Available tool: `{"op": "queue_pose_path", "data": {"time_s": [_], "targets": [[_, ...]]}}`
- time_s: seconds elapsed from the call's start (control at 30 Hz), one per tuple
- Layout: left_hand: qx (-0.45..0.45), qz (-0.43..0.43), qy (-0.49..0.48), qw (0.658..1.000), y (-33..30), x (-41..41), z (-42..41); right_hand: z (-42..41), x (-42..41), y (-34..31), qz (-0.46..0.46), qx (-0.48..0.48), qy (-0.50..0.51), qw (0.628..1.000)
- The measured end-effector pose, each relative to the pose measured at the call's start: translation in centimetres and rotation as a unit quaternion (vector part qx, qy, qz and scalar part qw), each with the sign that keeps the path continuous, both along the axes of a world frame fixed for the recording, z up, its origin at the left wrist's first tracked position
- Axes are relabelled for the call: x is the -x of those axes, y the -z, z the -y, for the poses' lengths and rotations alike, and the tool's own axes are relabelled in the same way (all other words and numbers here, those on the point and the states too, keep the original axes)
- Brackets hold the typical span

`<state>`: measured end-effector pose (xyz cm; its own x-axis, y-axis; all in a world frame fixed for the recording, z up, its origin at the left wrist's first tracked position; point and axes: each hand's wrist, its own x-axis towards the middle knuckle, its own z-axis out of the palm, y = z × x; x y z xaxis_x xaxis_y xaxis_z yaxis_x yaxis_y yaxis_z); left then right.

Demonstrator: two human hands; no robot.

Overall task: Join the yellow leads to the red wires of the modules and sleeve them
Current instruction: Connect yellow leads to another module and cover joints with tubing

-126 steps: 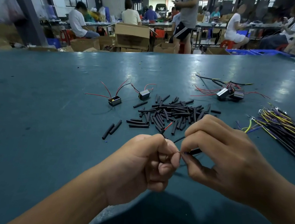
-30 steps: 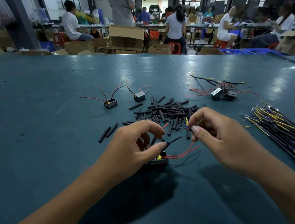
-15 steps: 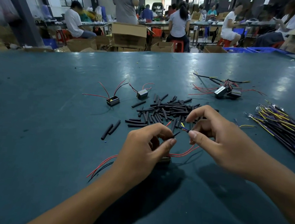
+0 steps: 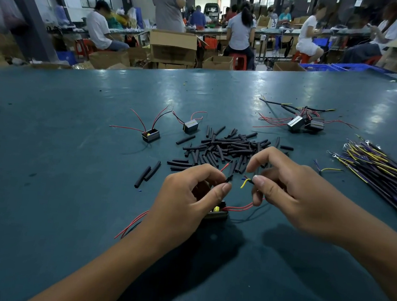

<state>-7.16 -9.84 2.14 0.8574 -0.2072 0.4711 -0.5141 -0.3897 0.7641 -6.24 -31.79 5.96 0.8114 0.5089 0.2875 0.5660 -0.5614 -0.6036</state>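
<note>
While the left hand (image 4: 187,198) pinches a wire end above the module (image 4: 217,213) on the tabletop (image 4: 65,184), the right hand (image 4: 294,193) pinches a yellow lead (image 4: 245,183); loose fingers could drop either, spoiling the join.

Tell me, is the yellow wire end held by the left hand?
No, the right hand pinches the yellow wire end, while the left hand holds a short black sleeve.

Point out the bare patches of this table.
Bare: table left of the two loose modules, and the near edge between the forearms. Crowded: sleeve pile ahead of both hands, lead bundle at right, finished modules beyond.
</note>
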Motion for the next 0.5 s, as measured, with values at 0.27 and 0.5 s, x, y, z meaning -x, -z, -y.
{"op": "queue_pose_path", "data": {"time_s": [0.27,0.5], "targets": [[-0.004,0.009,0.002,1.0,-0.1,0.2,-0.1,-0.4,0.1,0.5,0.032,-0.019,0.009,0.999],[0.0,0.016,0.004,1.0,0.0,0.1,-0.2,-1.9,0.5,2.0,-0.112,-0.208,0.026,0.971]]}}
